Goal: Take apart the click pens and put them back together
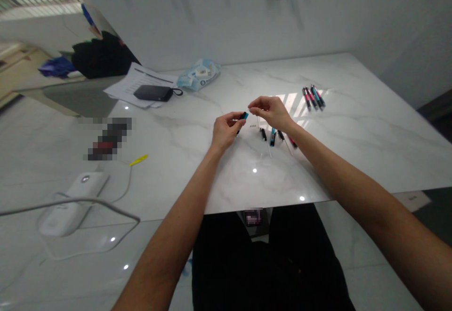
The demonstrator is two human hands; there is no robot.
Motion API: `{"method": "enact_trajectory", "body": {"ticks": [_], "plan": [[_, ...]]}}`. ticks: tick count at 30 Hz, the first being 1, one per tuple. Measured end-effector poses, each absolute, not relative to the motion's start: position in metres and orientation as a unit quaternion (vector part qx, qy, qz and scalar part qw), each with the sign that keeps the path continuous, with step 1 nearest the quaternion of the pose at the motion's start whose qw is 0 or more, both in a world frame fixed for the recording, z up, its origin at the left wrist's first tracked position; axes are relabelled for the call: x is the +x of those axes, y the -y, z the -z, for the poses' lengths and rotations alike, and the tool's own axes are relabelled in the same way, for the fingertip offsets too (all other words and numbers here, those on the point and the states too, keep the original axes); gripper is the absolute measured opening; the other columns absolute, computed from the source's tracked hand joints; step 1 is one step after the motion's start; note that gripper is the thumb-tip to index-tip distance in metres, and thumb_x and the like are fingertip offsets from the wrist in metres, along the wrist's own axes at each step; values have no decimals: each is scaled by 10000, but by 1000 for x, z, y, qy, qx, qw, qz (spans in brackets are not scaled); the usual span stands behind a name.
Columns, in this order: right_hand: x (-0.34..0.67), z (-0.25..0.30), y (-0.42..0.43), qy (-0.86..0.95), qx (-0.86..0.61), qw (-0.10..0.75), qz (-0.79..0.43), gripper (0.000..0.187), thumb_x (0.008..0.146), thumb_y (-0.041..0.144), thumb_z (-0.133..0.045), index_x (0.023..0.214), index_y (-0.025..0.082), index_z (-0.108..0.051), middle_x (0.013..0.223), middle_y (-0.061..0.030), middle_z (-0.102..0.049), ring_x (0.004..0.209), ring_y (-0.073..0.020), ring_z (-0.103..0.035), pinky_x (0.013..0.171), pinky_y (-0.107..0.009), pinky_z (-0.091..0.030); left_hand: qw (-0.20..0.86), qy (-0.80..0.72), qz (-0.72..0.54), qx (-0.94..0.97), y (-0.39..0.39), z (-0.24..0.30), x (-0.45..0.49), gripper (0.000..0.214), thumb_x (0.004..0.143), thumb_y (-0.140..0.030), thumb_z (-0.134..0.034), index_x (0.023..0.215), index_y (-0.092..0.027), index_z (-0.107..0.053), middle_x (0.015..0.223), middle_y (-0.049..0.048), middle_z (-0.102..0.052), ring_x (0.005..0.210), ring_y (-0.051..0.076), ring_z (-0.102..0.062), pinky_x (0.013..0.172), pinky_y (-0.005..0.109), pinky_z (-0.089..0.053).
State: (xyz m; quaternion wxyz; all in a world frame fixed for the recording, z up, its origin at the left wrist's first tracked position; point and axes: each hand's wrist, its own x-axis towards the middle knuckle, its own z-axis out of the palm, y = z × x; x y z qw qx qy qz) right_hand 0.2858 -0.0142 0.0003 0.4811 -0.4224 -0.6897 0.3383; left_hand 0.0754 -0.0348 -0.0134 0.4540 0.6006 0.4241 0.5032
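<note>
My left hand (225, 131) is closed around a blue and black pen part (244, 115) and holds it up above the table. Just to its right, my right hand (273, 112) has thumb and forefinger pinched together near the top of that part. Whatever lies between these fingertips is too small to make out. Below my right hand lie a black pen part (263, 134) and a blue and black pen piece (273, 138). A thin white refill (270, 151) is among them, and a red piece (293, 142) shows partly behind my right forearm.
Several red and blue pens (310, 99) lie side by side at the right back of the marble-patterned table (370, 137). Towards the left are a blue wipes packet (201, 75), a black pouch (154, 93) on papers (123, 85), and a white power strip (76, 198) with a grey cable (106, 203).
</note>
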Motion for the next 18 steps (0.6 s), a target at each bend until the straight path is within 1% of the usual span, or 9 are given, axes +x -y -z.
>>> {"method": "enact_trajectory", "body": {"ticks": [3,7,10,14,18], "plan": [[284,0,16,694,-417,474,-345,324,873,527,-816,941,210,-834,866,-63,-799,807,-213,-693,780,-393,-575,448,-427,-490,613,36,12,75,263,783,-306,-868,1015,-183,-876,861,60,-811,691,153,-673,628,262,-487],[285,-4,17,694,-414,480,-340,381,879,542,-798,969,175,-850,866,-73,-808,786,-192,-678,770,-366,-558,437,-435,-488,618,35,13,75,285,770,-324,-861,1016,-182,-873,839,52,-804,663,142,-646,607,255,-474],[286,-9,19,697,-419,476,-334,379,880,525,-797,963,161,-859,840,-70,-806,760,-178,-663,755,-349,-541,431,-441,-488,618,35,12,75,293,769,-328,-848,1024,-183,-874,819,46,-798,649,136,-633,595,252,-468],[286,-13,23,708,-434,442,-339,364,869,519,-820,952,168,-873,820,-65,-809,757,-182,-666,740,-341,-533,423,-444,-482,626,36,11,75,285,787,-330,-834,1027,-183,-874,839,50,-808,678,142,-654,624,259,-485],[287,-12,23,706,-431,440,-351,344,870,502,-838,973,177,-886,856,-68,-823,778,-184,-683,754,-338,-537,422,-441,-480,630,38,10,75,283,796,-339,-836,1027,-178,-870,874,62,-822,708,151,-676,652,267,-504]]}}
